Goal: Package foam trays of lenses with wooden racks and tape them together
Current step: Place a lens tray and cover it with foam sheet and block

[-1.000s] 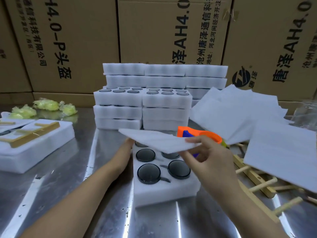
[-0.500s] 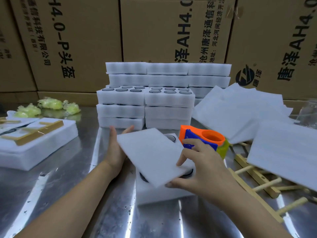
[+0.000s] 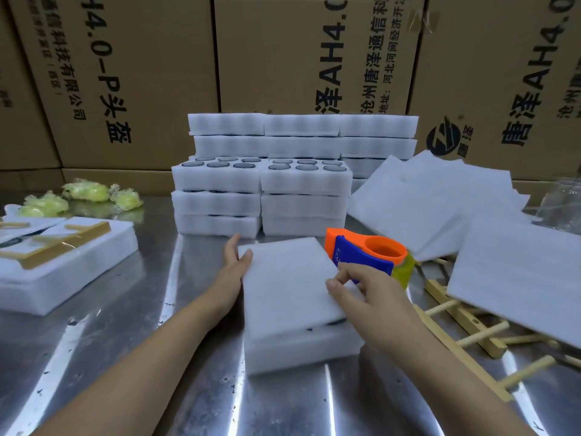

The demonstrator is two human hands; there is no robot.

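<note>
2 hands settle the foam sheet (image 3: 289,287) atop the centre foam tray (image 3: 301,350): left hand (image 3: 234,269) flat against its edge, right hand (image 3: 367,287) seemingly pinching the sheet. Wooden rack (image 3: 468,319) and tape dispenser (image 3: 364,253) lie untouched.

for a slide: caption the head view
Left hand steadies a foam tray; right hand pinches the foam sheet covering it.

Bright, even indoor light falls from above. The steel worktop (image 3: 132,357) shows long white glare streaks running toward its near edge and dimly mirrors what stands on it. Shadows are soft and faint. The white foam sheet (image 3: 289,284) at the centre looks almost washed out. Wide-angle distortion bends the cardboard boxes (image 3: 151,73) near the left and right borders. Fine detail is slightly soft throughout.
</note>
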